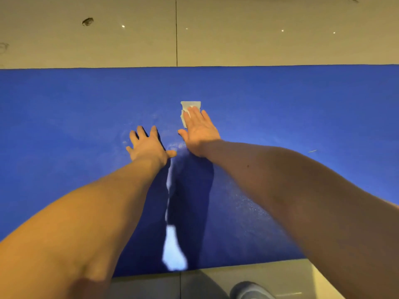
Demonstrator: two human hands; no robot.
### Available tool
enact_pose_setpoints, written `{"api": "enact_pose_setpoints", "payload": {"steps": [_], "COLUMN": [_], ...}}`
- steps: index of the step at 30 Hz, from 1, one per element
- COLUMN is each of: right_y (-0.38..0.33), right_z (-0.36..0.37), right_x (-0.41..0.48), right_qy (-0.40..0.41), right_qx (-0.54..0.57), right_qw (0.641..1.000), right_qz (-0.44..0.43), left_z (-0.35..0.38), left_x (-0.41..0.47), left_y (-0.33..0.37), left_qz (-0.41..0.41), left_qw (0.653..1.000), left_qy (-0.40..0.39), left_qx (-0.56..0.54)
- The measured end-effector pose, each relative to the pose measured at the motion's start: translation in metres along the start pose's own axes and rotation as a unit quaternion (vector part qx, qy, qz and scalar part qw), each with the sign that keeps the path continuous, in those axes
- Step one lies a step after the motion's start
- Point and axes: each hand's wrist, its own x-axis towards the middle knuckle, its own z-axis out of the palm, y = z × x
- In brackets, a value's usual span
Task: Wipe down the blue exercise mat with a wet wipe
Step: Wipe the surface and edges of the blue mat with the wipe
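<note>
The blue exercise mat lies flat across the whole width of the view on a tiled floor. A white wet wipe lies on it near the middle. My right hand presses flat on the wipe with straight fingers; most of the wipe is hidden under them. My left hand rests flat on the bare mat just to the left, fingers spread. Damp streaks shine on the mat between and below my arms.
Beige floor tiles lie beyond the mat's far edge, with a dark grout line and a dark spot. At the near edge a grey shoe shows on the floor. A thin light sliver lies on the mat at the right.
</note>
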Motion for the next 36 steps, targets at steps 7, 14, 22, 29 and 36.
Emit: {"api": "enact_pose_setpoints", "payload": {"steps": [7,14,22,29,36], "right_y": [0.07,-0.028,-0.068,-0.07,-0.074], "right_z": [-0.017,0.041,0.034,0.005,-0.012], "right_x": [-0.013,-0.053,-0.115,-0.168,-0.203], "right_qy": [-0.007,0.013,0.088,-0.037,-0.006], "right_qx": [-0.105,-0.006,0.268,0.485,0.416], "right_qw": [0.981,1.0,0.956,0.868,0.899], "right_qz": [0.165,-0.026,-0.086,0.1,0.138], "left_z": [-0.002,-0.001,0.007,0.008,0.006], "left_x": [-0.033,-0.059,-0.091,-0.136,-0.169], "left_y": [-0.008,-0.026,-0.036,-0.033,-0.028], "left_qz": [-0.045,-0.015,-0.009,0.01,0.009], "left_qw": [0.998,0.997,0.997,0.961,0.947], "left_qy": [-0.025,-0.062,-0.075,-0.069,-0.058], "left_qx": [0.042,0.041,0.022,-0.267,-0.315]}}
